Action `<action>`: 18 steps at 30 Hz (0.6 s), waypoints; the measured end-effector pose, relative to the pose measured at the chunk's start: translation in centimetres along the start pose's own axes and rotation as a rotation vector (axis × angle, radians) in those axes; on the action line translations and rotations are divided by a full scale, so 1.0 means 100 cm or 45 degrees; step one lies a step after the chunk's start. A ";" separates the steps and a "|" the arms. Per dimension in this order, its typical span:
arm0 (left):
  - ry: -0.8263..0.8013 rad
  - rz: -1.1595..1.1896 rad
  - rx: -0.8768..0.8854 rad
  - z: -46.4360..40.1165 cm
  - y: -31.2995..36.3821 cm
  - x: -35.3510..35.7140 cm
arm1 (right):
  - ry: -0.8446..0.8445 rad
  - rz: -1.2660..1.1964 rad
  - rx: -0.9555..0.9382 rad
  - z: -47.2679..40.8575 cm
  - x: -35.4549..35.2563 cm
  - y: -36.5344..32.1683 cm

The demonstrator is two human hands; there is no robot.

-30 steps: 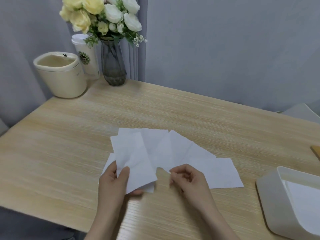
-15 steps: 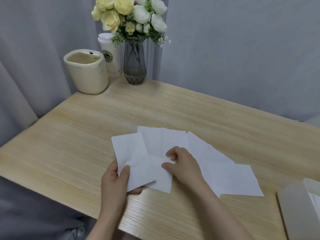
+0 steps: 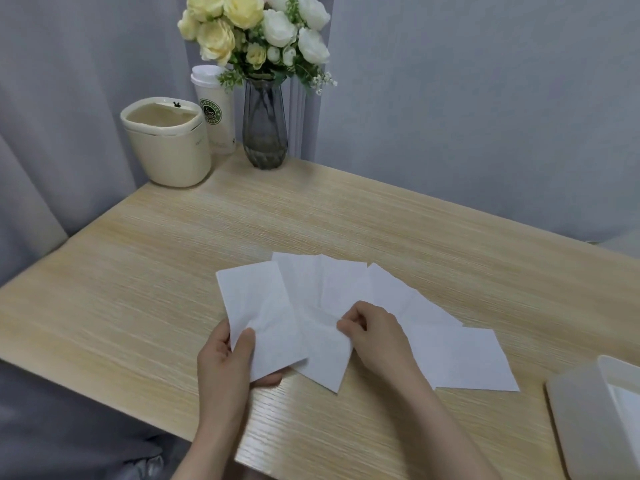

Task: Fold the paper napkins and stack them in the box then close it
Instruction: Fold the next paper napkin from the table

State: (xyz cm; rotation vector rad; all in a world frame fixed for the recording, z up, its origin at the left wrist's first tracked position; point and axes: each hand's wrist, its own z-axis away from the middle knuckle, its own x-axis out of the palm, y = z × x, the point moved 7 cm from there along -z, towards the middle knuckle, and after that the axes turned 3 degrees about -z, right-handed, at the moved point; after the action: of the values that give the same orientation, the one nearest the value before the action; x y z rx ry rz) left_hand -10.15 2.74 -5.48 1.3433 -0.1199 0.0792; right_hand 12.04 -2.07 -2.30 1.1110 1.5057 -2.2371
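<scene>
Here, with left hand [image 3: 228, 362] pinching the lower-centre napkin [image 3: 263, 320] and right hand [image 3: 372, 332] pinching the adjacent sheet [image 3: 325, 358]: thin, limp, tearable; grip lightly at edges.

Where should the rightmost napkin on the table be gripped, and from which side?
Probably by the near right corner of the rightmost napkin, approached from the right: that corner lies bare on the table, while its left edge seems overlapped with the other napkins.

Wooden table [image 3: 346, 216] bears napkins [image 3: 460, 358], box [image 3: 581, 420], vase [image 3: 265, 133].
</scene>
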 end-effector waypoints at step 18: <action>-0.297 0.025 -0.278 0.021 -0.015 0.080 | 0.088 -0.249 0.441 0.067 -0.054 0.085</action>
State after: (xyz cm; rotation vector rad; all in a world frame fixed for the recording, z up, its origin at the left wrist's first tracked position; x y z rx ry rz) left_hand -2.08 0.25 -5.40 1.1299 -0.3298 -0.0731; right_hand 17.41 -12.85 -3.21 1.1870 1.3344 -2.6972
